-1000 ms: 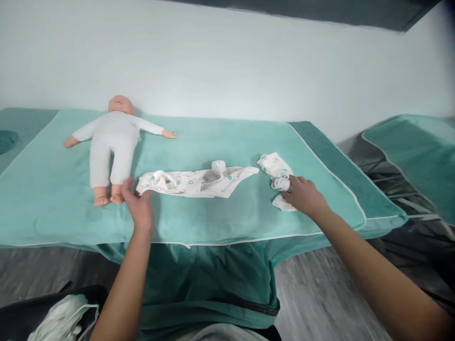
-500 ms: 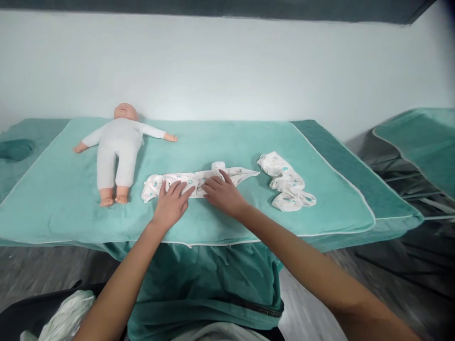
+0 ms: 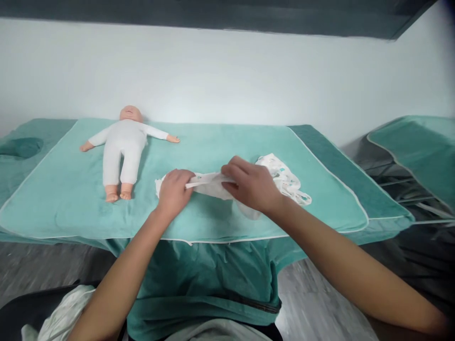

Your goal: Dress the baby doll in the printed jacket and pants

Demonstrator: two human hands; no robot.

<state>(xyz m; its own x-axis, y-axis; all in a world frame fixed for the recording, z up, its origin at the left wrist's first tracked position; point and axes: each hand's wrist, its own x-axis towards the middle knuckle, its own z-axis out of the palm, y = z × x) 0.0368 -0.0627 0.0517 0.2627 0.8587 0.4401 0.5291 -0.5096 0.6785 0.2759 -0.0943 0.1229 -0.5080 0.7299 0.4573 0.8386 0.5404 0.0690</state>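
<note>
Holding a thin white printed cloth garment (image 3: 211, 189) at the centre of your view, you have your left hand (image 3: 175, 192), fingers curled closed, on its nine o'clock end. Your right hand (image 3: 251, 184) pinches its upper edge toward three o'clock, thumb against fingers. A crumpled white cloth with green print (image 3: 280, 171) lies at three o'clock, and a white-bodied soft doll (image 3: 124, 144) at ten, both on a pale-green plush mat (image 3: 213, 147).

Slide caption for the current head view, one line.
Left hand and right hand hold a white patterned cloth over a green-covered table, a doll lying nearby.
</note>
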